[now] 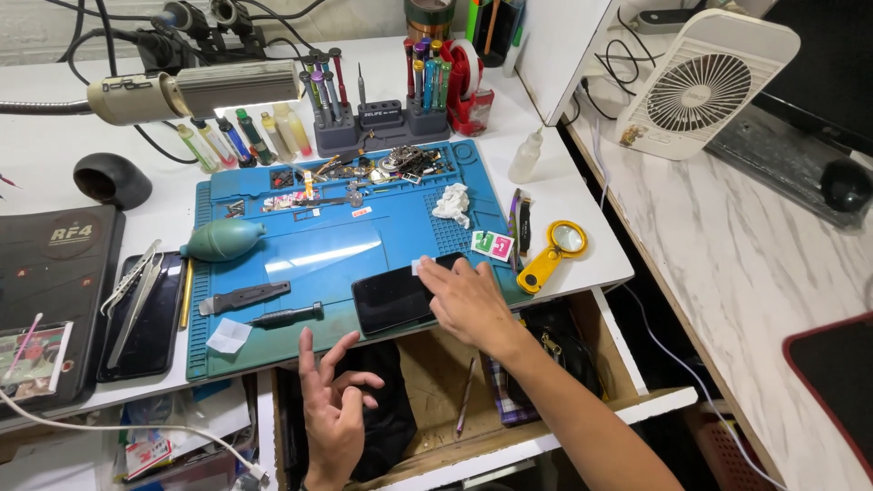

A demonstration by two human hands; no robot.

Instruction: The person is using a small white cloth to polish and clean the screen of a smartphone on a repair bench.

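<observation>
A black smartphone [389, 298] lies face up on the blue work mat [400, 227] near its front edge. My right hand [466, 300] rests on the phone's right end, fingers flat and touching a small white tab at its top corner. A clear screen protector sheet [327, 251] lies on the mat just behind the phone. My left hand [333, 400] hovers in front of the desk over the open drawer [536, 427], palm up, fingers spread and curled, holding nothing.
On the mat lie a teal air blower [223, 240], a black-handled blade [244, 297], a screwdriver [286, 315], small parts and a crumpled wipe [452, 202]. A yellow magnifier [553, 255], tweezers [136, 286], a tool rack [382, 109], bottles, a desk lamp [182, 91] and a white fan [700, 82] surround it.
</observation>
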